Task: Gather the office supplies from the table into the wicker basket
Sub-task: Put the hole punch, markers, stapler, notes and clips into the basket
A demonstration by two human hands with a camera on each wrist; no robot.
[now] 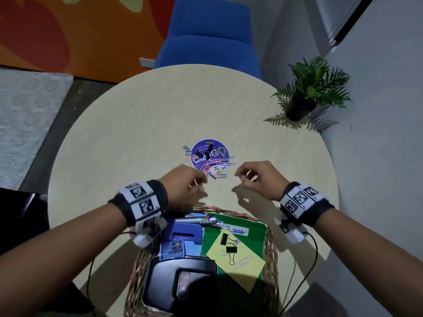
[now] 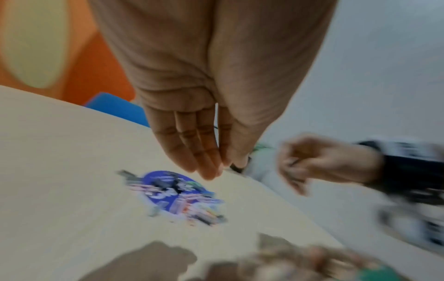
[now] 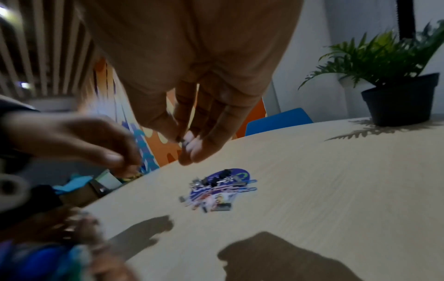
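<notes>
Hovering near the clip pile [image 1: 209,160], both hands seemingly pinch something small, blurred.

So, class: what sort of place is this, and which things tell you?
Probably an office break room or meeting corner: a round table with a blue chair pulled up, a potted plant, and a sticker about keeping pantries clean under scattered paper clips.

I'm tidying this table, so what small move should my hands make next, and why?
Probably reach forward to the pile of paper clips and binder clips on the purple sticker. Both hands hover just short of it, and it looks like the last of the supplies outside the wicker basket.
</notes>
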